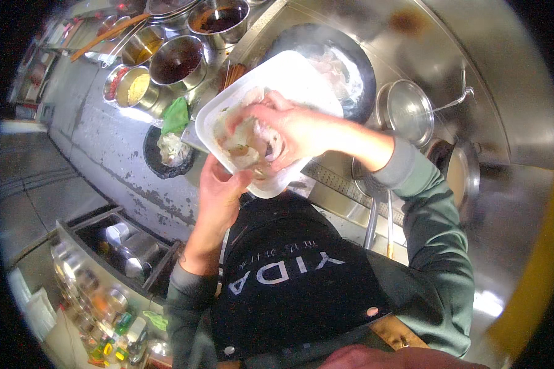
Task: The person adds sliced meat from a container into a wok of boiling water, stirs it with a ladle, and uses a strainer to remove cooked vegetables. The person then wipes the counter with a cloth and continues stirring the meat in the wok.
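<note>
A white plastic tub [300,69] is tilted in front of me, near the edge of a large dark wok [346,50] with steam and pale pieces in it. My left hand [224,187] grips the tub's near left corner, thumb over the rim. My right hand [288,131] reaches inside with fingers curled around some pale, wet slices [263,138] that look like raw meat or fish; which it is, I cannot tell. More of the pale food [240,150] lies in the tub beneath the fingers.
Steel pots of dark sauce [177,60] and yellow liquid [143,45], and a bowl of minced yellow food [138,90], stand at upper left. Left of the tub are a green cloth [175,115] and a black bowl [154,152]. Strainers [408,113] are at right, an open drawer [134,249] lower left.
</note>
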